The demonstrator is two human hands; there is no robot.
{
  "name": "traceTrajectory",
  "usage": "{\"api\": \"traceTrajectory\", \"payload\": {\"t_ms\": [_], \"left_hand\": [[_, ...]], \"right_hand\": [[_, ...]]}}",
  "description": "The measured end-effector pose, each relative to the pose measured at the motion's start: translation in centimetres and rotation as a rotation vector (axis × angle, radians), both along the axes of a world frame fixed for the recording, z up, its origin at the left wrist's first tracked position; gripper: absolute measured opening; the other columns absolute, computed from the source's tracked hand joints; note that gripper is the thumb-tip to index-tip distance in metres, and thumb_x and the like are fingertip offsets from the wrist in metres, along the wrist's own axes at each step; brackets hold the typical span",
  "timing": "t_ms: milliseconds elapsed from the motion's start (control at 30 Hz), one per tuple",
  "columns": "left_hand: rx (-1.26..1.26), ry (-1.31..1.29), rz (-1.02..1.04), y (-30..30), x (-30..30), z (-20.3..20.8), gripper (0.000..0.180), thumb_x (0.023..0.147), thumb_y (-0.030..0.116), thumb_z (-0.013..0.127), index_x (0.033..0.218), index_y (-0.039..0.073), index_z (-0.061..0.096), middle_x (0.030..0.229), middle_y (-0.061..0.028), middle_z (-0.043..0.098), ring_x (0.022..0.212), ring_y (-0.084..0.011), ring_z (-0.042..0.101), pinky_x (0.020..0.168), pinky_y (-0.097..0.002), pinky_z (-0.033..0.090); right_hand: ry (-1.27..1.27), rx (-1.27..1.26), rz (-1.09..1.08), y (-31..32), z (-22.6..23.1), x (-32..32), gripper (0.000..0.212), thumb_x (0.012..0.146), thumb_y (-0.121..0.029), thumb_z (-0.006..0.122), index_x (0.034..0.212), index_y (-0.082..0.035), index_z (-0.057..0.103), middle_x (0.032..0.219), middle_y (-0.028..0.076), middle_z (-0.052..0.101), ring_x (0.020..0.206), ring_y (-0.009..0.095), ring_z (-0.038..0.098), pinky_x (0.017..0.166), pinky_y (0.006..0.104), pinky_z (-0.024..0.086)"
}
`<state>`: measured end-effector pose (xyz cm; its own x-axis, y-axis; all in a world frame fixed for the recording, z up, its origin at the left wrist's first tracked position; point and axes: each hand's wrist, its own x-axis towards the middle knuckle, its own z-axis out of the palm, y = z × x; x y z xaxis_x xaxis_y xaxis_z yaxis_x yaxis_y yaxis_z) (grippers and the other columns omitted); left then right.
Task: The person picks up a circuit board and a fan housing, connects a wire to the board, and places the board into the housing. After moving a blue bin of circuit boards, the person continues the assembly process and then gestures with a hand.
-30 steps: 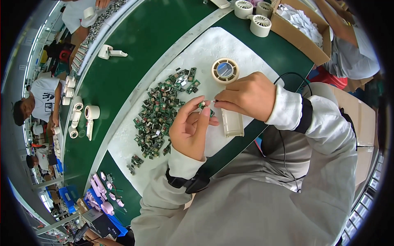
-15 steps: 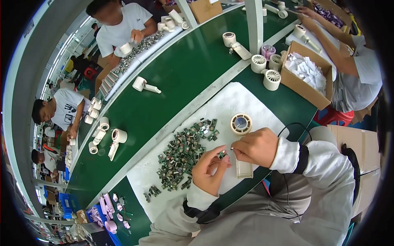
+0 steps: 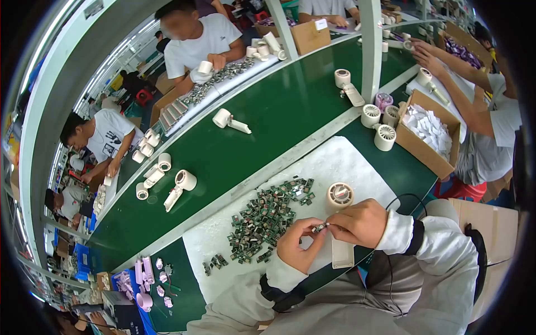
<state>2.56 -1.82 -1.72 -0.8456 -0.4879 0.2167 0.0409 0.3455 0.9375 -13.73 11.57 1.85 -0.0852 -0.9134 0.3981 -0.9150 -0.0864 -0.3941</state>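
Note:
My left hand (image 3: 296, 244) pinches a small green circuit board (image 3: 319, 228) between thumb and fingers. Against the board's edge, my right hand (image 3: 363, 223) pinches a tiny white piece (image 3: 328, 224), too small to make out clearly. Beneath my hands lies a cream handheld fan, its round head (image 3: 340, 194) beyond the right hand and its open handle shell (image 3: 343, 254) nearer me; the hand hides the part between. To the left, a heap of green circuit boards (image 3: 259, 223) spreads over a white foam sheet (image 3: 204, 245).
An open carton (image 3: 416, 142) of white slips stands at right, beside several fan heads (image 3: 384, 137). Across a metal rail (image 3: 279, 159), the green belt (image 3: 195, 142) carries several cream fans. A blue tray (image 3: 124, 282) with pink parts sits at left. Co-workers sit around. A black cable (image 3: 410, 196) loops near my right wrist.
My hands have come together, bringing the right fingertips and the white piece against the circuit board. The whole view has shifted, so the scene sits lower and farther right.

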Motion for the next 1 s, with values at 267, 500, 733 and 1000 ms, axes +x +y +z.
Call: {"api": "traceTrajectory", "payload": {"t_ms": [267, 500, 733, 1000], "left_hand": [[-0.066, -0.058, 0.058, 0.8, 0.2, 1.7, 0.025, 0.087, 0.006, 0.072, 0.110, 0.004, 0.065, 0.094, -0.0059, 0.070, 0.079, -0.0137, 0.068, 0.066, -0.0257, 0.051], [-0.019, -0.016, 0.079, 0.4, 0.3, 0.0, 0.027, 0.087, 0.005, 0.071, 0.113, 0.005, 0.063, 0.095, -0.0091, 0.070, 0.079, -0.0169, 0.069, 0.066, -0.0291, 0.053], [-0.053, 0.160, 0.093, 0.6, -0.8, -2.2, 0.025, 0.089, 0.006, 0.067, 0.112, 0.005, 0.060, 0.092, -0.0123, 0.066, 0.073, -0.0229, 0.066, 0.063, -0.0326, 0.051], [0.011, 0.193, 0.076, 0.5, 0.3, -1.7, 0.026, 0.089, 0.007, 0.065, 0.114, 0.005, 0.059, 0.092, -0.0120, 0.064, 0.074, -0.0247, 0.064, 0.063, -0.0342, 0.050]], "right_hand": [[0.005, 0.046, -0.006, 0.5, 1.0, 0.4, 0.012, 0.085, -0.019, 0.068, 0.086, -0.007, 0.067, 0.069, 0.007, 0.064, 0.063, 0.026, 0.066, 0.055, 0.0364, 0.052], [-0.035, 0.084, -0.005, -0.1, 0.7, 0.9, 0.011, 0.081, -0.015, 0.071, 0.087, -0.006, 0.069, 0.070, 0.008, 0.065, 0.060, 0.026, 0.065, 0.055, 0.0361, 0.052], [-0.105, 0.199, -0.098, -0.2, 1.0, 1.6, 0.012, 0.078, -0.006, 0.071, 0.090, -0.003, 0.069, 0.068, 0.008, 0.064, 0.053, 0.022, 0.060, 0.051, 0.0330, 0.048], [-0.106, 0.088, -0.091, -0.5, -0.6, 2.0, 0.011, 0.082, -0.004, 0.069, 0.091, 0.000, 0.068, 0.064, 0.008, 0.061, 0.048, 0.019, 0.056, 0.049, 0.0325, 0.044]]}}
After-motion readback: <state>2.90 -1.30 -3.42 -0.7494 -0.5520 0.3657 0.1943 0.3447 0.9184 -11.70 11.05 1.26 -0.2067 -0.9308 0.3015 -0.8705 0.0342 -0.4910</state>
